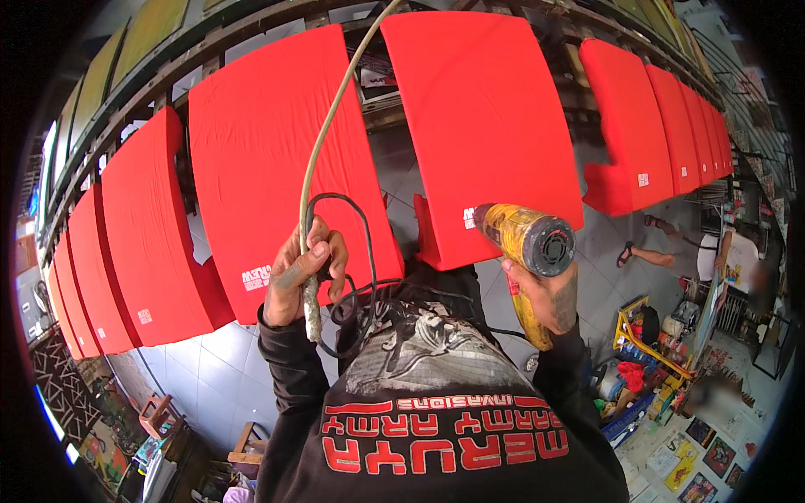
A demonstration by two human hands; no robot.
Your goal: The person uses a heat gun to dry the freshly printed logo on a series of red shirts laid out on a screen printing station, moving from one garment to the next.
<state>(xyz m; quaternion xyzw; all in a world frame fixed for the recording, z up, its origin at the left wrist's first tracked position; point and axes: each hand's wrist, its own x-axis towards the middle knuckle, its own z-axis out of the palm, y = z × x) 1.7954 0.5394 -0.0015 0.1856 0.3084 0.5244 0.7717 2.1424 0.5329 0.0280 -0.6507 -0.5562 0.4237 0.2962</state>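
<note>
My left hand (308, 270) is closed around a pale cable (326, 119) and loops of a thinner black cord (371, 251). The pale cable runs up past the top of the picture; its lower end is wrapped in whitish material. In my right hand (547, 292) is a yellow heat gun (522, 236), gripped by its handle, its nozzle end over the lower part of a red shirt (478, 126) laid on a printing board. Another red shirt (277, 157), with a small white print near its lower edge, lies behind my left hand.
More red shirts on boards stretch to the left (151, 239) and right (629, 132) along a metal frame. A person (742, 261) is at the far right. Below them stand a yellow rack (654, 346) and clutter. A wooden stool (248, 443) is at the lower left.
</note>
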